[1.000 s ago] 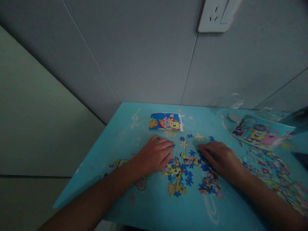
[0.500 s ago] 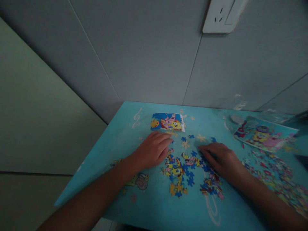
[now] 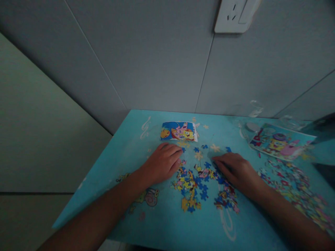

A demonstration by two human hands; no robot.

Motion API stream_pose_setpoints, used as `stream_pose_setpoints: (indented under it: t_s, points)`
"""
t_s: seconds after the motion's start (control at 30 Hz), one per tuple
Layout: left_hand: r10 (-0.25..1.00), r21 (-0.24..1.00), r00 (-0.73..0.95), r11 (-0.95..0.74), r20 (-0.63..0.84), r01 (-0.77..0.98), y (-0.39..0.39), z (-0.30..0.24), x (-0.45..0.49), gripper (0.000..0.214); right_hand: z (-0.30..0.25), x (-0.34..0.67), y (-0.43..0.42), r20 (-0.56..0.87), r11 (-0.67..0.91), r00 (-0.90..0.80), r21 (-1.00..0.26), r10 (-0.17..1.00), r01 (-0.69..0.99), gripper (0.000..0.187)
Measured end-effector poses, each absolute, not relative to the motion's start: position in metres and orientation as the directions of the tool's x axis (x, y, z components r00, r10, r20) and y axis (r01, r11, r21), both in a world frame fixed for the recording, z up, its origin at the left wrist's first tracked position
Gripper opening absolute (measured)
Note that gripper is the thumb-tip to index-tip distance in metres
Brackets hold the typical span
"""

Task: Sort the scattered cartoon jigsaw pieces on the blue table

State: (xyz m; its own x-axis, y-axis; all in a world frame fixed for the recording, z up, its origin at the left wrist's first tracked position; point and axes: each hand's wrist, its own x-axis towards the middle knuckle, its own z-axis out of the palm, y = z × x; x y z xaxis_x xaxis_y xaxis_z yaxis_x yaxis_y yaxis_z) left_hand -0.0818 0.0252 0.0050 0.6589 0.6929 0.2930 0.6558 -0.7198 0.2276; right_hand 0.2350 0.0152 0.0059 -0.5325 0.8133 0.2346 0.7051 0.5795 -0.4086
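Blue, yellow and pink jigsaw puzzle pieces (image 3: 189, 183) lie in a loose, partly joined cluster on the light-blue table (image 3: 146, 230). My left hand (image 3: 165, 162) rests at the cluster's left edge, fingers curled together beside a small blue piece (image 3: 183, 150). Whatever may be under those fingers is hidden. On the cluster's other side, my right hand (image 3: 237, 170) has thumb and fingertips drawn together over dark blue pieces; anything pinched there is too small to tell. Below it sits a darker group of pieces (image 3: 227, 199). A few blue pieces (image 3: 204, 146) lie apart, beyond the cluster.
A small cartoon picture card (image 3: 179, 131) lies behind my left hand. At the right are a larger cartoon picture sheet (image 3: 282, 143), a round whitish lid (image 3: 252, 127) and a wide spread of loose pieces (image 3: 298, 184). A wall with a socket (image 3: 232, 16) borders the table's back.
The whole view has shifted slightly, so everything sits a little farther left. Both hands keep nearly the same pose and place among the pieces.
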Motion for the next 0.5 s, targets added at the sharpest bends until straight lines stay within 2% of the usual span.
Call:
stream_pose_setpoints:
  t_s: [0.5]
  points:
    - [0.713,0.216,0.632,-0.698,0.303,0.683,0.0284,-0.0002,-0.0826,0.038,0.0061,0.2331,0.0154,0.228,0.571,-0.527,-0.411,0.819,0.710,0.023]
